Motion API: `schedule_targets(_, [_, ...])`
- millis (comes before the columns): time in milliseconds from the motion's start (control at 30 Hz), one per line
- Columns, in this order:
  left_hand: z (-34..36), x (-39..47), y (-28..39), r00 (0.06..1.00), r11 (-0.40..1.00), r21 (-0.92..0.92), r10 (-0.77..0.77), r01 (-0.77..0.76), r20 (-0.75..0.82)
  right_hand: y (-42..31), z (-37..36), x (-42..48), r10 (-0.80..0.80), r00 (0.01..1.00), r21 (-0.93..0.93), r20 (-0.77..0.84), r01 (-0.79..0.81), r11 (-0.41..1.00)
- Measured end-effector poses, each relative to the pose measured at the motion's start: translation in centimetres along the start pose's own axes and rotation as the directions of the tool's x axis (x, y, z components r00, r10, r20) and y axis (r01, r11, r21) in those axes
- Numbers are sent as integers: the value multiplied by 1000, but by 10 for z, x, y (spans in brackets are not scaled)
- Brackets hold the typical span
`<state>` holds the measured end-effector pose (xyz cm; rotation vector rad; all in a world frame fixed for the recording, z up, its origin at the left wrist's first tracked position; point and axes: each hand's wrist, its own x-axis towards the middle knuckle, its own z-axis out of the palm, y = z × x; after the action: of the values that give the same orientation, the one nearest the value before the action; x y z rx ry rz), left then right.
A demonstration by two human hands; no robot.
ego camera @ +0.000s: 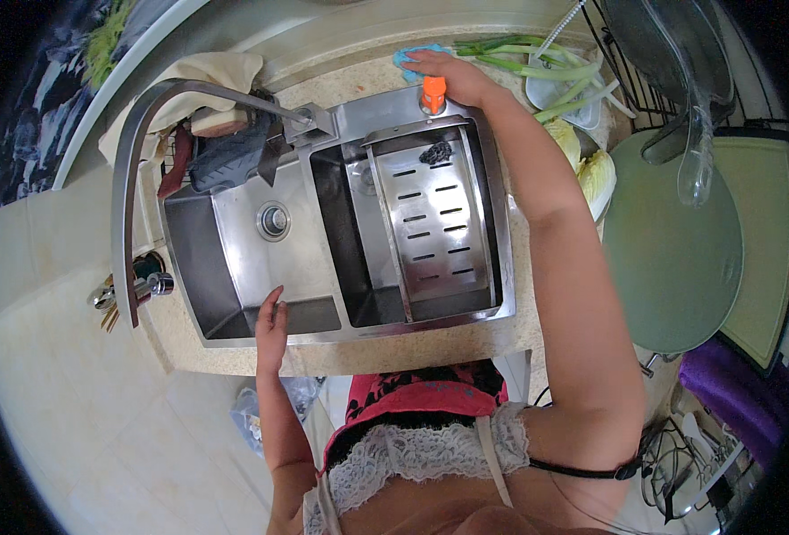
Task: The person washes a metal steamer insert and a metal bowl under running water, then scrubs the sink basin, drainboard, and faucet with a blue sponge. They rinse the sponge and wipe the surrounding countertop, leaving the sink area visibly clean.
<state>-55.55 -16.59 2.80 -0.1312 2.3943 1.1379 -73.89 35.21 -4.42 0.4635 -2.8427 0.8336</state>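
My right hand (pixel 449 72) presses on a blue cloth (pixel 416 59) on the counter behind the sink, just beyond an orange-topped soap dispenser (pixel 434 93). Most of the cloth lies under the fingers. At the front edge of the left basin (pixel 280 247), my left hand (pixel 273 321) rests near the rim with nothing seen in it. A slotted steel tray (pixel 434 221) sits over the right basin, with a dark scouring pad (pixel 436 153) at its far end.
A tall faucet (pixel 123 200) arches over the left side. Spring onions (pixel 541 67), a white container (pixel 585 114) and cabbage (pixel 597 177) lie right of my right forearm. Further right are a round green board (pixel 675 254), a dish rack (pixel 628 80) and a purple cloth (pixel 729 388).
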Motion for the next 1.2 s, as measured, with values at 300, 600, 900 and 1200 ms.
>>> schedule_targets(300, [2,8,12,1000,991,-135,5,-3,14,-28,-10,-40,287,957,-253,-52,-290,923])
schedule_targets(600, [-11,-2,-4,1000,988,-150,26,-24,8,-26,-6,-55,465,867,-359,-182,-499,789])
schedule_targets(900, [-19,-3,5,993,986,-142,102,-92,58,-89,6,-91,671,729,-363,-135,-666,651])
schedule_targets(1200, [3,6,31,913,939,-44,341,-341,223,-143,27,-195,575,794,-195,-196,-607,771])
